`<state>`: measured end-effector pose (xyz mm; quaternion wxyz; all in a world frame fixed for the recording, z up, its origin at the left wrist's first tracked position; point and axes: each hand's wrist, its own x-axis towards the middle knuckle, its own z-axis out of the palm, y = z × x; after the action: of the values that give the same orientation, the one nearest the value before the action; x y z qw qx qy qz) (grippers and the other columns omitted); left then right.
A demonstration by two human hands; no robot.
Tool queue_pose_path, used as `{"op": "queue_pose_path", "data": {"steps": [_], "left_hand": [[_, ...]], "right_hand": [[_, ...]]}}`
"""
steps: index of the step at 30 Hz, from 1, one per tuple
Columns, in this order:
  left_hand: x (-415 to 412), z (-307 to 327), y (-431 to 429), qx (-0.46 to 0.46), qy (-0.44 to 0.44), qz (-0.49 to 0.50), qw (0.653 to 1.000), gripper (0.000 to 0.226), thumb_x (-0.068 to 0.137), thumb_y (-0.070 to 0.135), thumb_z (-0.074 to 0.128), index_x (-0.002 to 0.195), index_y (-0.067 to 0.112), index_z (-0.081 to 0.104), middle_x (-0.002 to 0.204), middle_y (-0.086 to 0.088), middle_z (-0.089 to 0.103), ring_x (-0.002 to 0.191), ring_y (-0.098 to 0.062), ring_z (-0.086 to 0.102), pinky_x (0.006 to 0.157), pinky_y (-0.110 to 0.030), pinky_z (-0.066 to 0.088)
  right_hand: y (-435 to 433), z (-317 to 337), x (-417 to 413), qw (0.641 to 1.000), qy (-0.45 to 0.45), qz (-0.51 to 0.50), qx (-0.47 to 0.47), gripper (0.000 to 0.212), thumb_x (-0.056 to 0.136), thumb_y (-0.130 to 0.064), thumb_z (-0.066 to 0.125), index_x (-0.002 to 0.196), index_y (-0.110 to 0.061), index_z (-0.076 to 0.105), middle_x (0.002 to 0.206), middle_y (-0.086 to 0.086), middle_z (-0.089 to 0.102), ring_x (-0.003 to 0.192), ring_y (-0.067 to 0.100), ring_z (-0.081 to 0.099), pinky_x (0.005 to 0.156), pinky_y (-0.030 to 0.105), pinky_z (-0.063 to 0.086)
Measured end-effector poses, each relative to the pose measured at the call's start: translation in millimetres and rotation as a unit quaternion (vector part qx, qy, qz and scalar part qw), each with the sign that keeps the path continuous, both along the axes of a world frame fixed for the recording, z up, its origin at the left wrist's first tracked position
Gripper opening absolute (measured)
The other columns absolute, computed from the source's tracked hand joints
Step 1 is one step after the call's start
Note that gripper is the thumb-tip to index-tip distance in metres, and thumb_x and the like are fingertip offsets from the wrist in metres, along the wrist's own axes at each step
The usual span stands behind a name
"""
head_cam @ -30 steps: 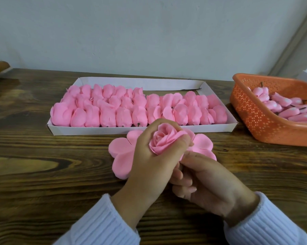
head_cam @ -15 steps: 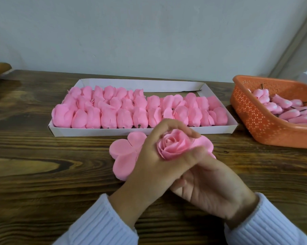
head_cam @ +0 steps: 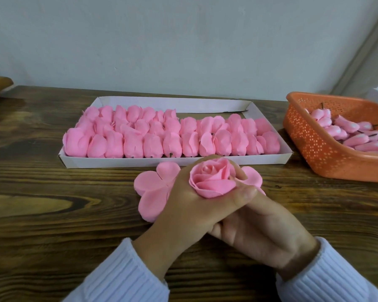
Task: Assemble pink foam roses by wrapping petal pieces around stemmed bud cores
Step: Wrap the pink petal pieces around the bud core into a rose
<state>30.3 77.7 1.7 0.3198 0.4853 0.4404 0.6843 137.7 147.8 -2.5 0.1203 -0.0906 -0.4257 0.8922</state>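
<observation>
i can read no words, numbers, labels or brand marks anywhere here. the flat white cardboard tray (head_cam: 175,161) shows a plain wall, and the orange perforated plastic basket (head_cam: 310,147) carries only its pattern of holes.
</observation>
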Motion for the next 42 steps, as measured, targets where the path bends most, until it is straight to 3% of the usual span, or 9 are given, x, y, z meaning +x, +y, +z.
{"op": "queue_pose_path", "data": {"steps": [6, 10, 13, 16, 21, 28, 33, 38, 42], "left_hand": [[-1.4, 1.2, 0.2, 0.008, -0.014, -0.060, 0.998, 0.022, 0.063, 0.021, 0.077, 0.081, 0.015, 0.065, 0.081, 0.008, 0.069, 0.079, -0.009, 0.066, 0.072, -0.024, 0.053], [-3.2, 1.5, -1.0, 0.002, 0.009, -0.099, 0.995, 0.023, 0.065, 0.016, 0.077, 0.083, 0.011, 0.064, 0.082, 0.006, 0.068, 0.081, -0.009, 0.065, 0.074, -0.025, 0.054], [-3.3, 0.9, -0.6, 0.013, 0.008, -0.077, 0.997, 0.016, 0.067, 0.020, 0.076, 0.076, 0.011, 0.065, 0.079, -0.004, 0.065, 0.082, -0.016, 0.064, 0.078, -0.035, 0.055], [-2.6, -1.3, -0.7, 0.008, 0.004, -0.043, 0.999, 0.016, 0.070, 0.027, 0.074, 0.072, 0.014, 0.065, 0.078, -0.016, 0.063, 0.081, -0.022, 0.063, 0.077, -0.044, 0.054], [-2.9, -0.7, 0.8, 0.022, 0.003, -0.027, 0.999, 0.017, 0.069, 0.023, 0.075, 0.075, 0.011, 0.065, 0.077, 0.003, 0.066, 0.078, -0.013, 0.065, 0.075, -0.030, 0.054], [-1.5, 1.3, 0.4, 0.045, 0.008, 0.026, 0.999, 0.019, 0.067, 0.017, 0.076, 0.079, 0.012, 0.062, 0.074, 0.007, 0.064, 0.072, -0.008, 0.062, 0.070, -0.022, 0.051], [-3.8, 1.6, -0.6, 0.033, 0.008, 0.008, 0.999, 0.016, 0.066, 0.022, 0.078, 0.075, 0.023, 0.064, 0.073, 0.004, 0.065, 0.074, -0.012, 0.063, 0.070, -0.026, 0.052], [-3.0, 2.6, -0.3, 0.039, -0.003, -0.015, 0.999, 0.020, 0.065, 0.019, 0.079, 0.076, 0.020, 0.062, 0.076, -0.002, 0.064, 0.075, -0.016, 0.064, 0.071, -0.029, 0.053], [-0.4, 0.6, 1.3, 0.041, 0.003, 0.002, 0.999, 0.026, 0.066, 0.015, 0.079, 0.081, 0.011, 0.059, 0.076, -0.001, 0.063, 0.075, -0.017, 0.062, 0.073, -0.034, 0.054]], "right_hand": [[4.0, 1.9, 3.6, 1.000, -0.010, -0.012, 0.006, 0.089, 0.062, -0.025, 0.089, 0.134, 0.004, 0.045, 0.129, 0.023, 0.052, 0.123, 0.039, 0.044, 0.111, 0.058, 0.024], [6.4, 3.2, 7.1, 0.999, -0.006, 0.019, 0.030, 0.067, 0.064, -0.016, 0.086, 0.123, -0.002, 0.059, 0.119, 0.023, 0.057, 0.111, 0.034, 0.055, 0.099, 0.046, 0.045], [6.3, 2.3, 5.2, 0.999, -0.011, 0.008, 0.039, 0.071, 0.066, -0.024, 0.086, 0.126, -0.003, 0.056, 0.125, 0.025, 0.051, 0.116, 0.039, 0.047, 0.104, 0.057, 0.035], [6.6, 2.9, 4.4, 0.999, -0.013, 0.023, 0.035, 0.071, 0.066, -0.039, 0.086, 0.127, -0.014, 0.059, 0.120, 0.013, 0.060, 0.105, 0.026, 0.056, 0.089, 0.040, 0.046], [5.0, 0.7, 4.7, 0.999, -0.018, -0.013, 0.037, 0.080, 0.067, -0.037, 0.085, 0.133, -0.006, 0.052, 0.133, 0.023, 0.053, 0.125, 0.040, 0.044, 0.103, 0.047, 0.041], [-3.6, 1.7, 1.1, 0.994, 0.011, -0.067, 0.086, 0.051, 0.086, -0.007, 0.055, 0.134, 0.006, 0.046, 0.136, 0.030, 0.050, 0.129, 0.040, 0.047, 0.105, 0.047, 0.042], [1.7, -0.9, 2.7, 0.999, 0.007, -0.019, 0.047, 0.082, 0.076, -0.031, 0.079, 0.140, 0.002, 0.040, 0.144, 0.029, 0.040, 0.133, 0.045, 0.033, 0.112, 0.061, 0.016], [1.7, 2.3, -1.4, 0.999, 0.041, 0.023, 0.013, 0.070, 0.083, -0.048, 0.068, 0.137, -0.009, 0.048, 0.137, 0.013, 0.052, 0.131, 0.030, 0.041, 0.112, 0.050, 0.025], [-0.6, 0.4, -4.1, 0.999, 0.046, -0.008, 0.011, 0.059, 0.085, -0.036, 0.069, 0.134, -0.008, 0.052, 0.134, 0.014, 0.055, 0.129, 0.028, 0.050, 0.107, 0.045, 0.040]]}}
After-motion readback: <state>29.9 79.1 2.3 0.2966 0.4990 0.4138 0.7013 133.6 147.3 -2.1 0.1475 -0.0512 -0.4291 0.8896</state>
